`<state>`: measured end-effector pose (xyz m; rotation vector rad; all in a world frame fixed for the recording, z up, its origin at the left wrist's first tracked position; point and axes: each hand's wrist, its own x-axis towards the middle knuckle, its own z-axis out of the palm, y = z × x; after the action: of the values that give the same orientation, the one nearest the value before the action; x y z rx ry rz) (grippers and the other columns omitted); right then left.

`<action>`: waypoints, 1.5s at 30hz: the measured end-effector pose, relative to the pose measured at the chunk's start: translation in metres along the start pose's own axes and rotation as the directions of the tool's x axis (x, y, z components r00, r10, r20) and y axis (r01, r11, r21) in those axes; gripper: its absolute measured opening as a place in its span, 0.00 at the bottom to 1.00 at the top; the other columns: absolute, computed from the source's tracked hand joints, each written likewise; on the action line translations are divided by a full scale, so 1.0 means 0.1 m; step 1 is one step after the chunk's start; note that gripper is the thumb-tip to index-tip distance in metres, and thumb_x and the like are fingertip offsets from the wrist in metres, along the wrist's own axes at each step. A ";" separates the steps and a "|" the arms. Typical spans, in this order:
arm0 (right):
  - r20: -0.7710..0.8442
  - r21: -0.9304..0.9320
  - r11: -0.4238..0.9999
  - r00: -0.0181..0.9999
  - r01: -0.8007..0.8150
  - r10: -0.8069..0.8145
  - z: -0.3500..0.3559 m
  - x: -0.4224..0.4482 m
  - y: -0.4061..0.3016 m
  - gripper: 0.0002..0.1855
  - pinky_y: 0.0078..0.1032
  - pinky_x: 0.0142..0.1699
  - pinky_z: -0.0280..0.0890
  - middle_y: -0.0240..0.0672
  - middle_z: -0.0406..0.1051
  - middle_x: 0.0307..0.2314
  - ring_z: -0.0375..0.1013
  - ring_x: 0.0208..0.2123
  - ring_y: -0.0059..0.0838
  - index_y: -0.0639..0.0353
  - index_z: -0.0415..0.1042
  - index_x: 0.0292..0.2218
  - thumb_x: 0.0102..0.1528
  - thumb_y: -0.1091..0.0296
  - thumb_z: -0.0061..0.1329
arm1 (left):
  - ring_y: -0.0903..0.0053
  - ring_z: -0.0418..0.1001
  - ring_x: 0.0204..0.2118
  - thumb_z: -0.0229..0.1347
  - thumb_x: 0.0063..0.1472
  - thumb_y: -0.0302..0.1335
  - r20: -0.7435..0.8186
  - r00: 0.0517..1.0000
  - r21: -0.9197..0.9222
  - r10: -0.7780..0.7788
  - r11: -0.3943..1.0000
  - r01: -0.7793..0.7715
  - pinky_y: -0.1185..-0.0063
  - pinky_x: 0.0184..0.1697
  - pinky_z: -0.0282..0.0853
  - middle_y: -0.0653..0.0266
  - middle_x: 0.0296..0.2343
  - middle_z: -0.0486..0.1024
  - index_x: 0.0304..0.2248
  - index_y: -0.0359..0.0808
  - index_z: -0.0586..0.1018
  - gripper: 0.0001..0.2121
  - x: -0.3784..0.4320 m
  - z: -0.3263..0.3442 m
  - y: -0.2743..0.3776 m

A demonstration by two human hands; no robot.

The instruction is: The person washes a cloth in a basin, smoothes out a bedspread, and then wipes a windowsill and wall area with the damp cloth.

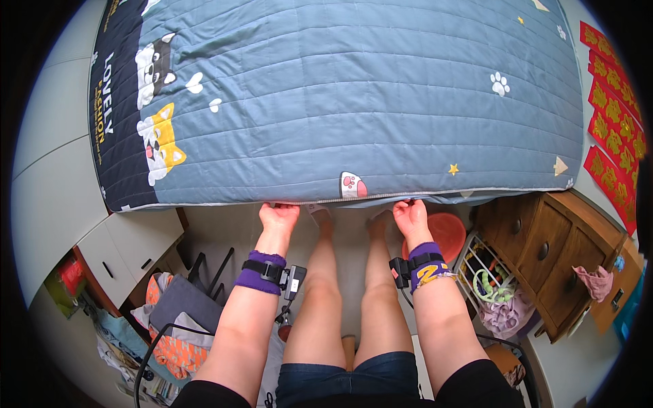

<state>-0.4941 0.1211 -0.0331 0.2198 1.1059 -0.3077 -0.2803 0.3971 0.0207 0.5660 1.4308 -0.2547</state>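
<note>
A blue quilted bed cover (331, 117) with dog, paw and star prints lies spread over the bed before me, with a dark lettered band along its left side. Its light-piped near edge runs across the view just beyond my hands. My left hand (280, 214) has its fingers curled under this edge, left of a printed pink paw. My right hand (409, 214) grips the edge to the right of that paw, fingertips partly hidden by the fabric. Both wrists wear purple bands with small strapped devices.
A wooden drawer cabinet (553, 250), a wire basket (467, 260) and a red basin (446, 234) stand at the right. White cabinets (122, 245) and a chair piled with clothes (189, 306) are at the left. My feet are under the cover's edge.
</note>
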 end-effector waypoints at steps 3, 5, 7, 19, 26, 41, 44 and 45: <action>0.011 -0.057 0.998 1.000 0.016 -0.015 0.13 -0.09 0.04 0.11 0.20 0.30 0.65 0.30 0.70 0.30 0.67 0.28 0.24 0.56 0.68 0.39 0.64 0.65 0.33 | 0.62 0.67 0.54 0.37 0.67 0.37 0.064 0.998 0.022 -0.026 0.999 0.024 0.59 0.58 0.62 0.57 0.52 0.68 0.54 0.36 0.68 0.21 -0.01 0.01 -0.01; -0.057 -0.140 0.988 0.996 0.065 -0.074 0.23 -0.13 0.07 0.12 0.21 0.33 0.66 0.30 0.70 0.31 0.68 0.30 0.24 0.56 0.68 0.40 0.64 0.63 0.33 | 0.62 0.66 0.56 0.36 0.68 0.37 0.160 0.987 0.123 -0.029 0.992 0.010 0.58 0.59 0.61 0.57 0.55 0.66 0.55 0.36 0.67 0.22 -0.06 0.05 0.00; -0.227 -0.230 0.970 0.965 0.081 -0.134 0.29 -0.18 0.11 0.13 0.26 0.39 0.68 0.31 0.71 0.34 0.69 0.35 0.27 0.56 0.68 0.42 0.65 0.61 0.35 | 0.60 0.64 0.58 0.36 0.68 0.38 0.134 0.987 0.170 -0.091 0.983 0.068 0.57 0.60 0.59 0.57 0.57 0.64 0.57 0.37 0.66 0.23 -0.14 0.13 0.02; -0.083 0.100 0.993 0.995 0.056 -0.048 0.20 -0.28 0.13 0.19 0.41 0.57 0.62 0.36 0.70 0.47 0.67 0.50 0.38 0.55 0.69 0.49 0.63 0.56 0.36 | 0.59 0.60 0.61 0.33 0.69 0.42 -0.016 0.993 0.230 -0.113 0.967 0.113 0.56 0.63 0.54 0.58 0.59 0.62 0.59 0.40 0.65 0.25 -0.84 0.50 0.00; 0.192 -0.129 0.985 0.971 -0.117 0.141 0.06 -0.27 0.07 0.29 0.40 0.58 0.62 0.33 0.69 0.51 0.66 0.53 0.36 0.53 0.67 0.53 0.53 0.54 0.58 | 0.57 0.55 0.63 0.34 0.69 0.40 -0.048 0.993 0.206 -0.109 0.972 0.117 0.53 0.64 0.50 0.56 0.61 0.57 0.61 0.38 0.62 0.25 -1.04 0.58 0.09; -0.048 -0.167 0.985 0.997 0.046 -0.055 0.71 0.38 -0.02 0.30 0.43 0.59 0.61 0.36 0.65 0.55 0.63 0.56 0.37 0.53 0.61 0.58 0.61 0.47 0.46 | 0.57 0.52 0.65 0.33 0.70 0.39 -0.054 0.990 0.220 -0.131 0.965 0.140 0.54 0.66 0.47 0.54 0.63 0.54 0.61 0.37 0.60 0.25 -1.02 0.55 0.18; -0.033 -0.158 0.987 0.999 0.032 -0.038 0.72 0.31 0.02 0.30 0.43 0.59 0.62 0.36 0.64 0.55 0.63 0.56 0.38 0.53 0.60 0.59 0.61 0.46 0.44 | 0.57 0.52 0.65 0.33 0.70 0.38 -0.030 0.987 0.212 -0.157 0.964 0.160 0.54 0.66 0.47 0.54 0.62 0.54 0.61 0.36 0.61 0.25 -1.02 0.54 0.21; -0.025 -0.163 0.986 0.999 0.021 -0.025 0.70 0.28 0.03 0.31 0.43 0.59 0.62 0.36 0.64 0.55 0.63 0.56 0.38 0.53 0.60 0.59 0.61 0.46 0.44 | 0.57 0.53 0.64 0.33 0.70 0.38 -0.022 0.986 0.220 -0.165 0.961 0.166 0.54 0.65 0.49 0.54 0.62 0.55 0.61 0.35 0.61 0.25 -1.03 0.55 0.21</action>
<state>-0.4233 0.0972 -0.0278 0.0660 1.1554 -0.2339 -0.2375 0.3698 0.1275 0.6281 1.4643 -0.5524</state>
